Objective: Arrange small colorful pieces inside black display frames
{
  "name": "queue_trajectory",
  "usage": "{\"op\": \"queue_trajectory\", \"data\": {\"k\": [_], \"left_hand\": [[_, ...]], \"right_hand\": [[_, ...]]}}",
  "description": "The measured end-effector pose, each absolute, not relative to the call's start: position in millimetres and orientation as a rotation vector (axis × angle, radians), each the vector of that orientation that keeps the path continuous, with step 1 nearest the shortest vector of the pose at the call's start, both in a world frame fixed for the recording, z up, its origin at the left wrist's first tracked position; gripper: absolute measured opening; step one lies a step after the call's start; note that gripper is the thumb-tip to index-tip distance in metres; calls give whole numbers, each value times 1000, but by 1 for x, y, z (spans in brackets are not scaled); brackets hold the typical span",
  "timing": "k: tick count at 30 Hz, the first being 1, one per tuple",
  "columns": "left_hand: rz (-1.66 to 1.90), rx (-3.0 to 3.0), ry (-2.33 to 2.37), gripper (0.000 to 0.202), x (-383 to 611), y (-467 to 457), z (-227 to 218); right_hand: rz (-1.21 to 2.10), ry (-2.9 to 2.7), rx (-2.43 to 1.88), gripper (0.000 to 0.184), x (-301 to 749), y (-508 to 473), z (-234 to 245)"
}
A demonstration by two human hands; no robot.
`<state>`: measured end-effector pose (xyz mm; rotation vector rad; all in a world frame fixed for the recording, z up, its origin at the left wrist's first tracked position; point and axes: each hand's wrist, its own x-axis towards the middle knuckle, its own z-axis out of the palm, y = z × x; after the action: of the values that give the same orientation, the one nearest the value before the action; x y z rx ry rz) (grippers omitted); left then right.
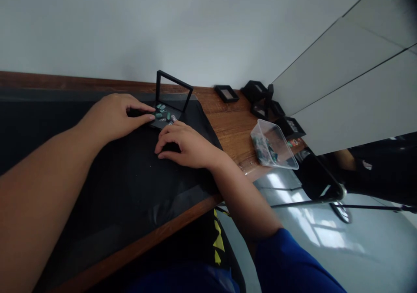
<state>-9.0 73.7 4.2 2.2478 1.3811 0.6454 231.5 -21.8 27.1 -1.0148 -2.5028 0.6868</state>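
Note:
A black hinged display frame (175, 81) stands open on the black mat, its clear upper half tilted up. Several green and pale polished stones (158, 115) lie on its lower half. At the left edge of that half is my left hand (112, 116), thumb and index finger stretched out and slightly apart, tips beside the stones. My right hand (185, 143) rests at the front right edge with loosely curled fingers, its thumb apart from them. One pale stone (173, 118) shows just beyond its knuckles. Neither hand visibly grips anything, though some right fingertips are hidden.
To the right, a clear plastic tub (276, 143) with bagged green pieces sits at the wooden table's edge (233, 130). Several black frames (257, 91) lie along the wall, one small frame (226, 93) nearer. A dark chair (314, 176) and part of another person are at the far right.

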Motion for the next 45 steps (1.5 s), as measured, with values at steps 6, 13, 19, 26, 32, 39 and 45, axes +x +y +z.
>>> {"op": "queue_trajectory", "data": {"k": [6, 13, 19, 26, 32, 39, 45], "left_hand": [[786, 2352, 1291, 68, -8, 77, -8], [702, 2504, 1290, 49, -5, 81, -12], [650, 2539, 1339, 39, -1, 73, -6], [579, 2542, 1398, 36, 4, 60, 6], [559, 2557, 1377, 37, -3, 64, 6], [578, 2560, 1364, 39, -8, 70, 1], [659, 2521, 1339, 33, -9, 74, -4]], "right_hand": [[817, -2400, -1015, 11, 236, -20, 27], [913, -2130, -837, 10, 243, -10, 14], [1023, -1776, -1021, 30, 254, 1, 11], [1073, -1632, -1106, 36, 258, 12, 2], [1090, -1620, -1156, 20, 258, 13, 0], [1115, -1572, -1222, 16, 254, 14, -3], [1117, -1576, -1197, 29, 252, 16, -6]]}}
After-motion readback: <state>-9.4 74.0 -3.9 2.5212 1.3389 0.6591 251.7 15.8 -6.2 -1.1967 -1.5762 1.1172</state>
